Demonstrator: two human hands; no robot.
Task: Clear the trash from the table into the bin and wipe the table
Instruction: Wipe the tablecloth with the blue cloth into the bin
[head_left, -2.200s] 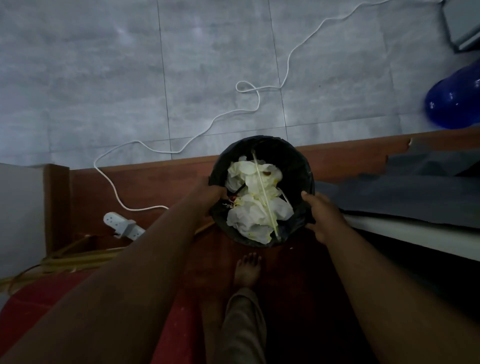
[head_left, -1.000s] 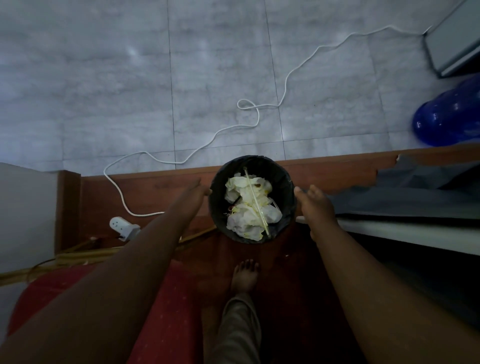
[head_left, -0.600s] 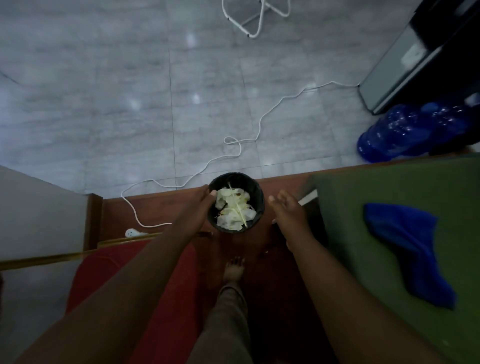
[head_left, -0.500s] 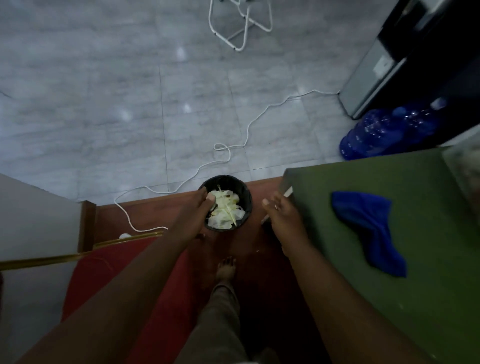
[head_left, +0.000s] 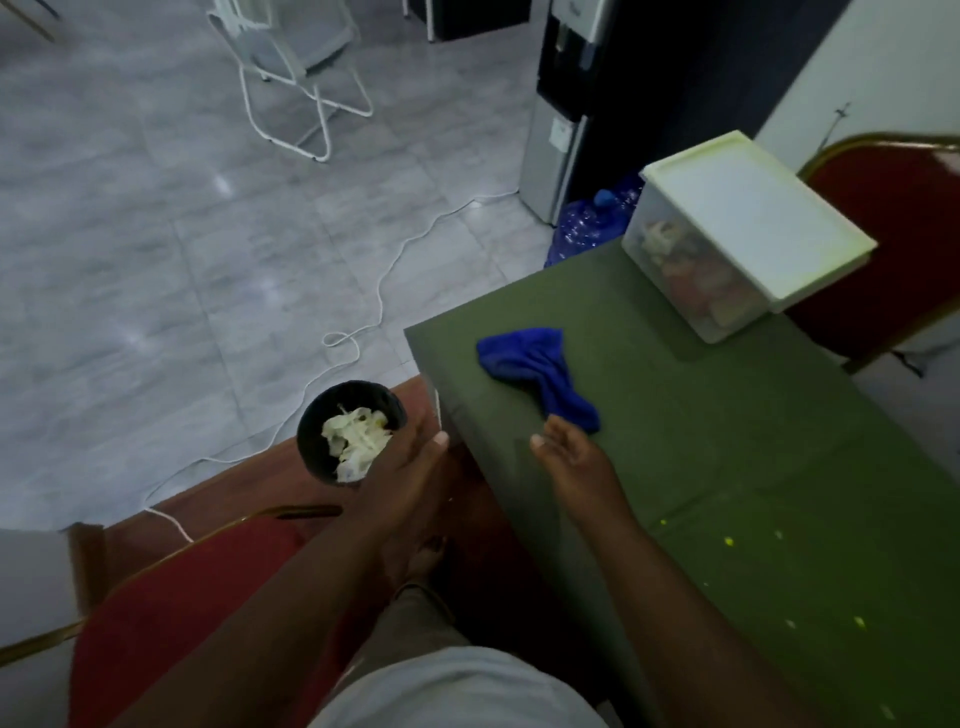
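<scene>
A small black bin (head_left: 324, 434) stands on the floor left of the table, filled with crumpled white paper trash (head_left: 356, 441). My left hand (head_left: 410, 467) hangs open just right of the bin, holding nothing. The table has a green cover (head_left: 727, 467) with a crumpled blue cloth (head_left: 535, 364) lying on it and small yellow crumbs (head_left: 730, 541) near its front. My right hand (head_left: 569, 457) is open over the table's left part, fingertips close to the cloth's near end.
A lidded clear plastic box (head_left: 727, 234) sits at the table's far end. Red chairs stand at the lower left (head_left: 171, 597) and far right (head_left: 893, 218). A white cable (head_left: 384, 280) trails across the grey floor; a water dispenser (head_left: 561, 104) and white folding chair (head_left: 296, 67) stand beyond.
Both hands have let go of the bin, which now rests on the floor. The view has risen and swung right to the table; my right hand has moved over it toward the blue cloth.
</scene>
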